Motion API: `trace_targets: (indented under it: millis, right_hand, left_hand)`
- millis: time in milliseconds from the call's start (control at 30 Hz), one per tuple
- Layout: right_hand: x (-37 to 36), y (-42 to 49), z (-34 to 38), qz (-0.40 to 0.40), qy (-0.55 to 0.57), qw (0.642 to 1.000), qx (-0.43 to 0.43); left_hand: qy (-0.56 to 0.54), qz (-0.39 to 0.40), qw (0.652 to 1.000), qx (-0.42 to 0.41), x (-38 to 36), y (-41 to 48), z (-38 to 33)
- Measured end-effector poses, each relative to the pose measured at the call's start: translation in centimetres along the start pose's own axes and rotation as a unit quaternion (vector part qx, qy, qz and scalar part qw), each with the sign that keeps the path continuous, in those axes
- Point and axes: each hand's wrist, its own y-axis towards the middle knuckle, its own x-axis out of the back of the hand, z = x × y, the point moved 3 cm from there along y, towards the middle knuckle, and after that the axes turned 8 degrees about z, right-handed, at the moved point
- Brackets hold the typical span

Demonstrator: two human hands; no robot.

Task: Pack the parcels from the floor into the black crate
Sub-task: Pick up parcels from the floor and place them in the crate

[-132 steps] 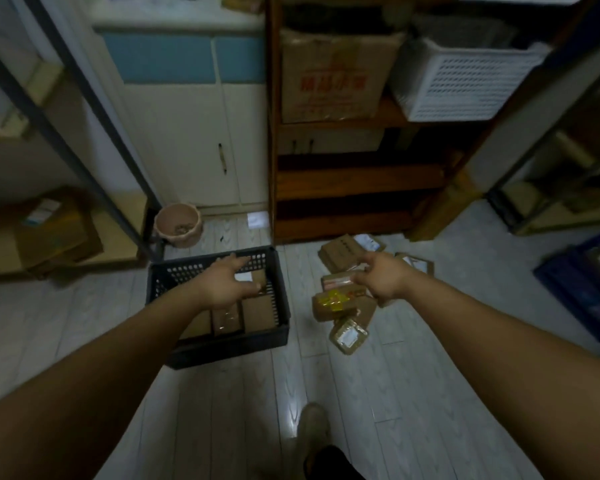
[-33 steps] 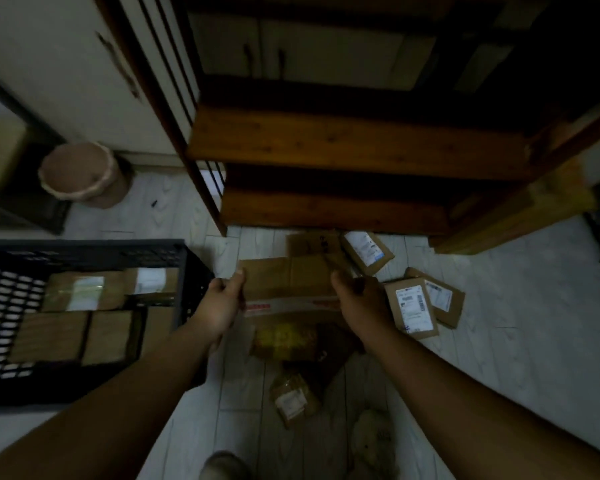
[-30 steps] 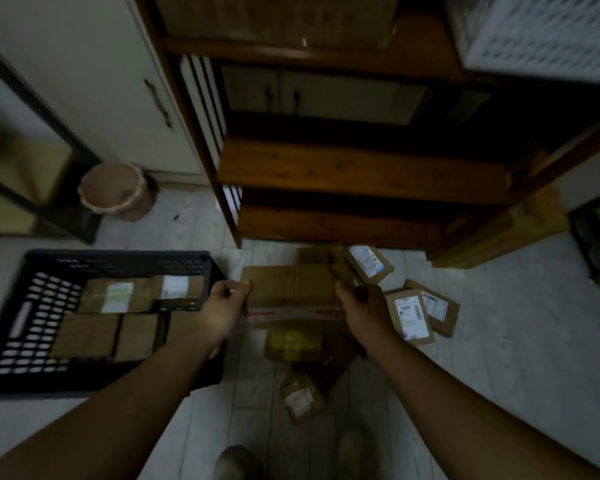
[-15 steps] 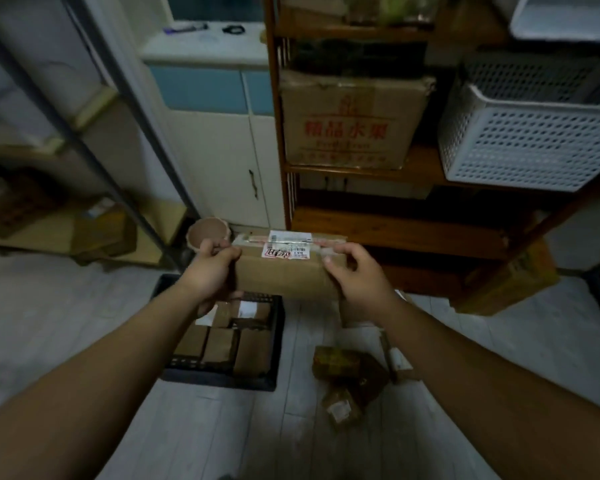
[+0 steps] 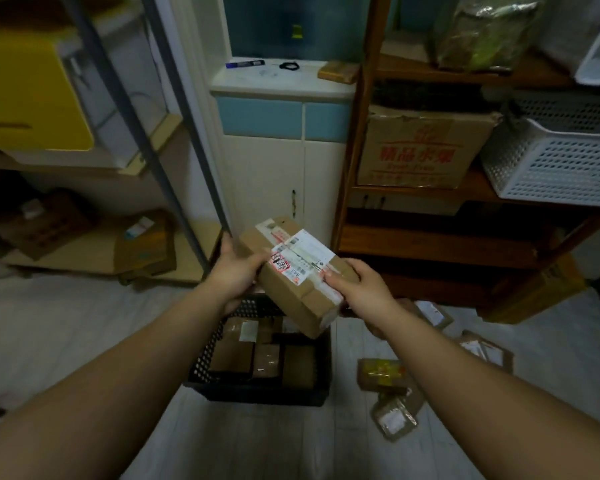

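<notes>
Head: parcel (image 5: 293, 284), level before, now tilted over black crate (image 5: 257, 396); fingers of left hand (image 5: 232, 271), right hand (image 5: 361, 289) curled round its ends.

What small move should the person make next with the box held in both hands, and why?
Probably lower the box into the black crate: the left hand and right hand grip it, tilted, in the air above the crate, which already holds parcels.

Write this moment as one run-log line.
left hand, right hand: hold cardboard parcel | parcel: tilted, above black crate | crate: partly filled | floor: loose parcels lie
</notes>
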Motion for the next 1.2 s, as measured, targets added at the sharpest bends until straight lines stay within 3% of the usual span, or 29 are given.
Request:
trace_targets:
  millis: [133, 267, 400, 533, 667, 833, 933, 1033, 1200]
  right_hand:
    - [-3.4, 0.6, 0.8, -0.069, -0.038, 0.993, 0.084]
    - [-3.2, 2.2, 0.5, 0.004, -0.157, 0.983, 0.09]
    - [-3.7, 5.1, -1.3, 0.094, -0.312, 0.944, 0.059]
    - [-4.0, 9.2, -5.2, 0.113, -0.35, 0.929, 0.036]
    - [-3.8, 12.4, -11.5, 0.117, -0.335, 0.935, 0.017]
    - [-4.5, 18.0, -21.3, 0.121, -0.332, 0.933, -0.066]
    - [-5.4, 21.6, -28.3, 0.13, -0.319, 0.932, -0.111]
    - [-6.2, 24.7, -35.2, 0.144, -0.317, 0.925, -0.154]
    - [-6.3, 28.2, -45.5, 0.171, -0.328, 0.903, -0.219]
  left_hand:
    - [0.041, 0.101, 0.994, 0.03, -1.7, 0.0, 1.7]
    - [0.018, 0.144, 0.989, 0.042, -1.0, 1.6, 1.6]
    - [0.069, 0.16, 0.984, 0.041, -0.1, 3.7, 2.0]
    - [0.127, 0.145, 0.981, 0.029, -0.1, 7.7, 4.5]
    - [0.168, 0.128, 0.974, 0.081, 0.7, 12.5, 10.5]
    - [0.262, 0.176, 0.941, 0.125, 1.9, 19.2, 19.6]
    - [0.261, 0.202, 0.931, 0.157, 3.0, 23.4, 26.2]
    - [0.248, 0.219, 0.92, 0.21, 4.4, 26.8, 33.6]
    - [0.337, 0.233, 0.879, 0.242, 5.8, 31.5, 44.7]
